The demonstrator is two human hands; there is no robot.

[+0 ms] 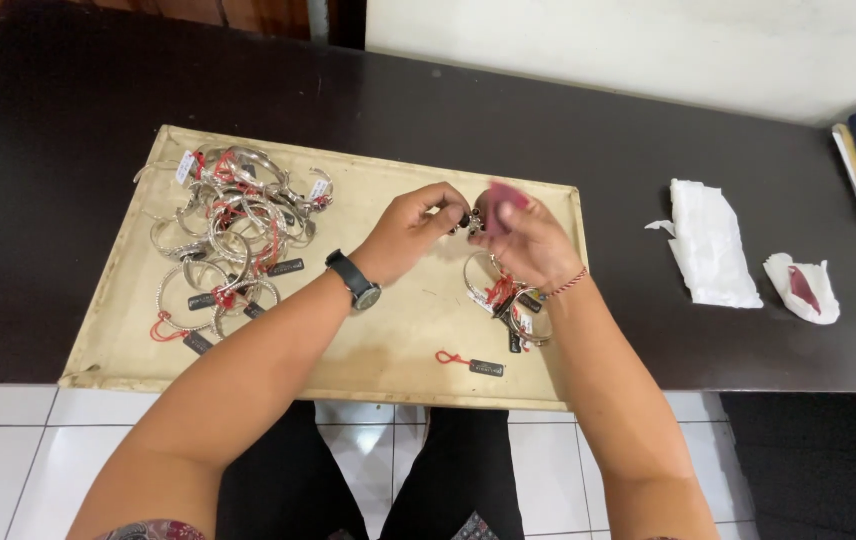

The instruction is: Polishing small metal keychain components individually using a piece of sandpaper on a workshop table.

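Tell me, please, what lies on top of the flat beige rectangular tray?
On the beige tray: a pile of tagged silver bangles, a smaller bangle cluster partly covered by the right hand, and a loose black tag. The left hand hides the tray beneath it.

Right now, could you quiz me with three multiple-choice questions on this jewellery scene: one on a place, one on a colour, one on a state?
1. Where is the big heap of silver bangles?
A. left part of the beige tray
B. on the white tissue
C. on the floor

2. What colour is the cloth in the right hand?
A. blue
B. dark pink
C. green

3. What is the left hand doing?
A. lying flat
B. pinching a small silver piece in its fingers
C. hanging off the table

Answers: 1 A, the heap lies at the tray's left. 2 B, the cloth shows dark pink above the fingers. 3 B, the fingertips close on the piece.
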